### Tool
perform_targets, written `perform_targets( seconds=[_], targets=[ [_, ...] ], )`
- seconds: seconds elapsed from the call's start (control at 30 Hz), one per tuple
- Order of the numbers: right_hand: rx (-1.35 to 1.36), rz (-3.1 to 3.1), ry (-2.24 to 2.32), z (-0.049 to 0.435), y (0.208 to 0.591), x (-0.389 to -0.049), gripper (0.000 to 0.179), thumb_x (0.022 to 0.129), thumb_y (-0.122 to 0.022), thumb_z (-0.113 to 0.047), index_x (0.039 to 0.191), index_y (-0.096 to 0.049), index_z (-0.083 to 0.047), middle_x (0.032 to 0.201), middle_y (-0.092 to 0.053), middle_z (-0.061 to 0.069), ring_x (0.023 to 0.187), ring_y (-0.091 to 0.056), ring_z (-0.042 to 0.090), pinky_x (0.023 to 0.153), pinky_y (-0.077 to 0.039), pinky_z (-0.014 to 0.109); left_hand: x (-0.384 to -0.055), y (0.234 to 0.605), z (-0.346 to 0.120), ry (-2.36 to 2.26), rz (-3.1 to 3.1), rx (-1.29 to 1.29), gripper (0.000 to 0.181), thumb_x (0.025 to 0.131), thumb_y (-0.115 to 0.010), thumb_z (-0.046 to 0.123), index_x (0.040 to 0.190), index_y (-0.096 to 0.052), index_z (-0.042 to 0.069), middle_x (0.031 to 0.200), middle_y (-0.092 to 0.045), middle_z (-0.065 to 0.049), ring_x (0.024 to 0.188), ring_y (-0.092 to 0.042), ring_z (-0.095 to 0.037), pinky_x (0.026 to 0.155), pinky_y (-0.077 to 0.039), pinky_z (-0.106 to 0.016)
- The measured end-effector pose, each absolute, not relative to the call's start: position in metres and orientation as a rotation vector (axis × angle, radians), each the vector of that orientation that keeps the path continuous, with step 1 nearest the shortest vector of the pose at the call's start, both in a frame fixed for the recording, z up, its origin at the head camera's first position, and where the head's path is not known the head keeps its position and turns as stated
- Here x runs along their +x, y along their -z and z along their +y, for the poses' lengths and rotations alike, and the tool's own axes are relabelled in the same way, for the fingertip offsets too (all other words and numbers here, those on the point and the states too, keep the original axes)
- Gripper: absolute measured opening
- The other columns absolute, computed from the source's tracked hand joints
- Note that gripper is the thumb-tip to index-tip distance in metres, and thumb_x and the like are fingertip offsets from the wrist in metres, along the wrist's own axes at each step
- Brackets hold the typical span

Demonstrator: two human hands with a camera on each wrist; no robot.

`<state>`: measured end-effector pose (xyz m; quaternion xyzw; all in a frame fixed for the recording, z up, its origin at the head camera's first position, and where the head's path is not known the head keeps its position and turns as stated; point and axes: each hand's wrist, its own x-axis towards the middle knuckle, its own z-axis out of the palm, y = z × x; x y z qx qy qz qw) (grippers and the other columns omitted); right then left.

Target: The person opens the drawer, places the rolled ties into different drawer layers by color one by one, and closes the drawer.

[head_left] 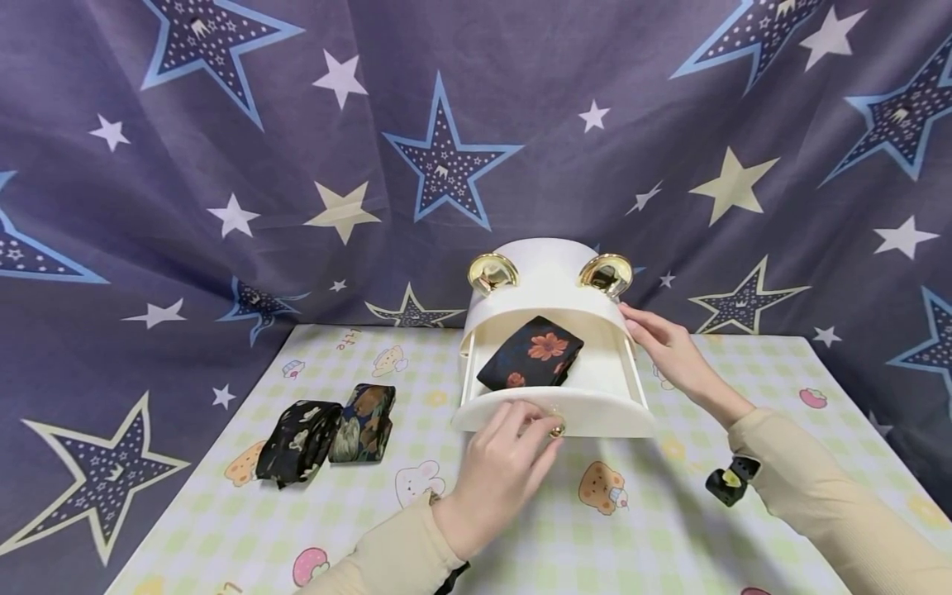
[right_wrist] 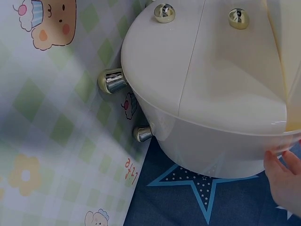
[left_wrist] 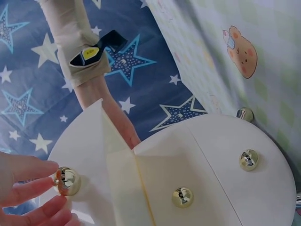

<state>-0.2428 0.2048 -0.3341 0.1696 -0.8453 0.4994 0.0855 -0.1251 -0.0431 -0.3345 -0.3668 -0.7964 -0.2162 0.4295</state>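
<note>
A white rounded cabinet (head_left: 546,285) with gold round ears stands at the back of the table. Its top drawer (head_left: 476,413) is pulled out. Inside the drawer lies a folded black cloth with orange flowers (head_left: 537,355). My left hand (head_left: 502,467) is at the drawer front, its fingers pinching the gold knob (left_wrist: 69,181). With extended fingers, my right hand (head_left: 673,351) touches the cabinet's upper right side; in the right wrist view its fingertips (right_wrist: 273,160) rest against the white wall.
Two rolled dark patterned cloths, one black (head_left: 297,442) and one with brown and blue flowers (head_left: 364,423), lie side by side on the left of the checked table (head_left: 416,545). Lower drawers with gold knobs (left_wrist: 182,197) and short gold feet (right_wrist: 113,81) show in the wrist views. A star-patterned curtain (head_left: 297,165) hangs behind.
</note>
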Motion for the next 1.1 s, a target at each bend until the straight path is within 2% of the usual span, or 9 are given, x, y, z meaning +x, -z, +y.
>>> perform_targets(
  seconds=[0.43,1.1],
  targets=[
    [0.534,-2.521,-1.518,0.204,0.331,-0.241,0.043,0.093,-0.044,-0.024,0.131,-0.041,-0.004,0.136,-0.037,0.012,0.12,-0.039,0.028,0.096,-0.033,0.039,-0.136,0.337,-0.042,0.519,-1.958,-0.895,0.015,0.071,-0.07,0.013,0.086,-0.066,0.009,0.082,-0.056,-0.001,0.073,-0.052,-0.012,0.064,-0.043,-0.02],
    [0.545,-2.521,-1.539,0.204,0.331,-0.24,0.044,0.093,-0.044,-0.025,0.132,-0.04,-0.005,0.137,-0.036,0.012,0.121,-0.038,0.029,0.098,-0.032,0.04,-0.158,0.336,-0.04,0.57,-1.996,-0.84,0.017,0.071,-0.071,0.013,0.087,-0.066,0.009,0.085,-0.057,-0.002,0.077,-0.052,-0.014,0.067,-0.041,-0.023]
  ],
)
